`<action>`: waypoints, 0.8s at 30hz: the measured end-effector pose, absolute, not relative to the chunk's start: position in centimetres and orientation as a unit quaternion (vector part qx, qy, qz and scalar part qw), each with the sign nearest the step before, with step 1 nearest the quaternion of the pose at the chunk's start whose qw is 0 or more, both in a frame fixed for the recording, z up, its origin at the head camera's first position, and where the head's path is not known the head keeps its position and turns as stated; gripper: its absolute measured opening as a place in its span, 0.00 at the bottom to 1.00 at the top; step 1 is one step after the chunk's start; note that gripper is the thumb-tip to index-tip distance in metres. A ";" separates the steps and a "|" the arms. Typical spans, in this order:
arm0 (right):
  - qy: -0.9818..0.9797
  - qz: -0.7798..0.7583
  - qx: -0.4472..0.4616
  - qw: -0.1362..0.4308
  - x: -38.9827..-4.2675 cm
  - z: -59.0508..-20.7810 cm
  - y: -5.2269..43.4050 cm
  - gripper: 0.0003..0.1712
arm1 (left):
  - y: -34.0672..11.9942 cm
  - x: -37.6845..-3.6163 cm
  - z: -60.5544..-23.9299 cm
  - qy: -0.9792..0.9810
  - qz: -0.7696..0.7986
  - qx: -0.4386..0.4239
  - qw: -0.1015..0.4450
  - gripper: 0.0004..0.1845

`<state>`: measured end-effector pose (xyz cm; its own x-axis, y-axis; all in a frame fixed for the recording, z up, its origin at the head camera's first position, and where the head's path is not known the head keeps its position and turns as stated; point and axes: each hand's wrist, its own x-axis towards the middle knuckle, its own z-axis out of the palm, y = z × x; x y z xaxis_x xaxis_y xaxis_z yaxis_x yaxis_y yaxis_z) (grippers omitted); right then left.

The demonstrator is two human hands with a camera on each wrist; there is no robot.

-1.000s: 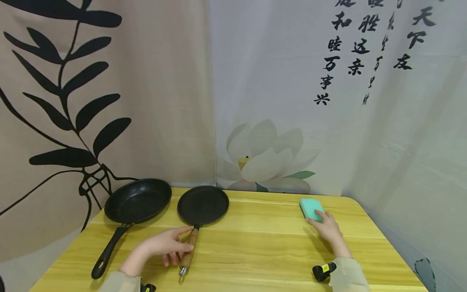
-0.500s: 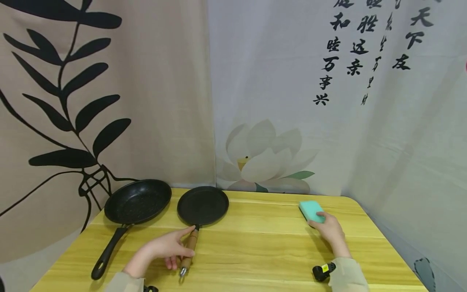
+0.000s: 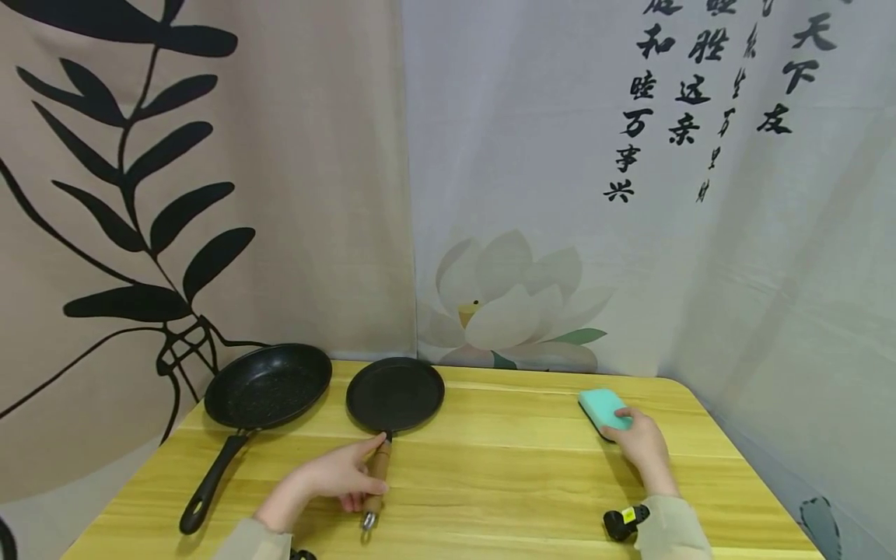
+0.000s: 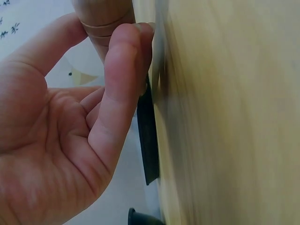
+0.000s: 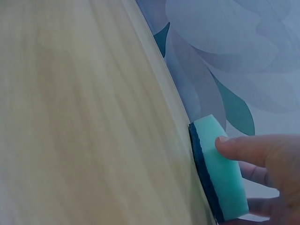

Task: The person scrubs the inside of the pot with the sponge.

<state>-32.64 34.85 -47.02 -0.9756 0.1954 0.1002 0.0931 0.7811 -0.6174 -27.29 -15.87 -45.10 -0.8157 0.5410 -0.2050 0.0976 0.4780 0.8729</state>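
Observation:
A flat black crepe pan (image 3: 395, 395) lies toward the back of the table, its wooden handle (image 3: 379, 468) pointing at me. My left hand (image 3: 334, 476) holds that handle, index finger stretched toward the pan's neck and thumb nearer the handle's end. In the left wrist view, the wooden handle (image 4: 104, 21) sits between thumb and curled fingers. At the right, my right hand (image 3: 644, 441) pinches a turquoise sponge (image 3: 602, 406) by its near end. The right wrist view shows the sponge's dark scouring layer (image 5: 202, 168) facing the tabletop, with fingers on its turquoise side.
A deeper black frying pan (image 3: 269, 386) stands left of the crepe pan, its black handle (image 3: 213, 484) angled toward the front left. Behind the wooden table (image 3: 490, 467) hangs a printed curtain (image 3: 322, 171), close to the table's back edge.
My left hand has shifted slightly right, swinging the crepe pan's handle that way. My right hand has drawn the sponge a little toward me, fingers closer on it. The frying pan stays put.

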 end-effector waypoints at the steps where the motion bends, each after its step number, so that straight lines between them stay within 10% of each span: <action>1: -0.940 0.324 -0.077 0.079 -32.7 -47.0 35.0 0.32 | -15.7 -27.3 -45.1 0.827 0.473 0.193 0.234 0.49; 24: -0.932 0.345 -0.076 0.086 -32.3 -46.3 35.0 0.33 | -10.2 -26.5 -44.5 0.827 0.459 0.223 0.237 0.48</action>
<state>-32.30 34.95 -46.26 -0.9736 0.2014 0.1071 0.0831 0.7506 -0.6555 -26.52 -10.19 -44.46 -0.7883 0.5859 -0.1878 0.1507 0.4798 0.8643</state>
